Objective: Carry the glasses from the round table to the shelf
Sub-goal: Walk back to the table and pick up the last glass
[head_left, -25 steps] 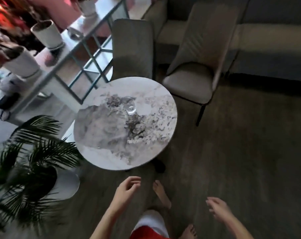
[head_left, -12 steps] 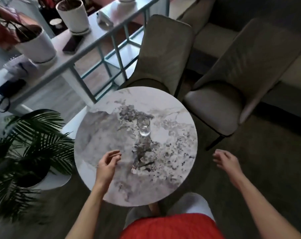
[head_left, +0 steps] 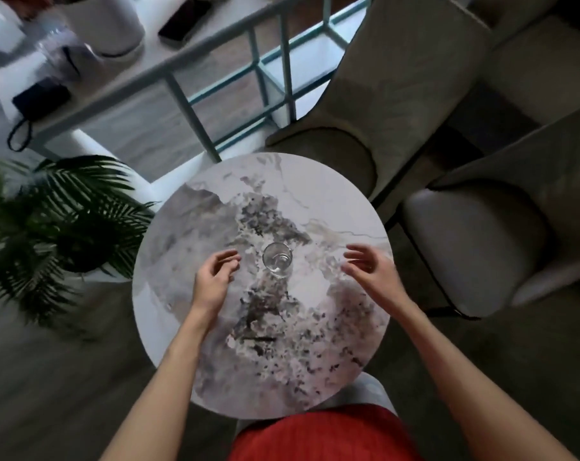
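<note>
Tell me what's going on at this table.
A person stands at the round table, left hand and right hand hovering on either side of a clear glass that stands upright near the middle. Both hands are open with fingers loosely curved, and neither touches the glass. Nothing has been lifted toward the shelf behind the table.

One glass [head_left: 277, 260], one round table [head_left: 212, 357], two chairs [head_left: 411, 81]

Bare round table [head_left: 215, 361] surrounds the glass [head_left: 277, 259]; both sides open
</note>
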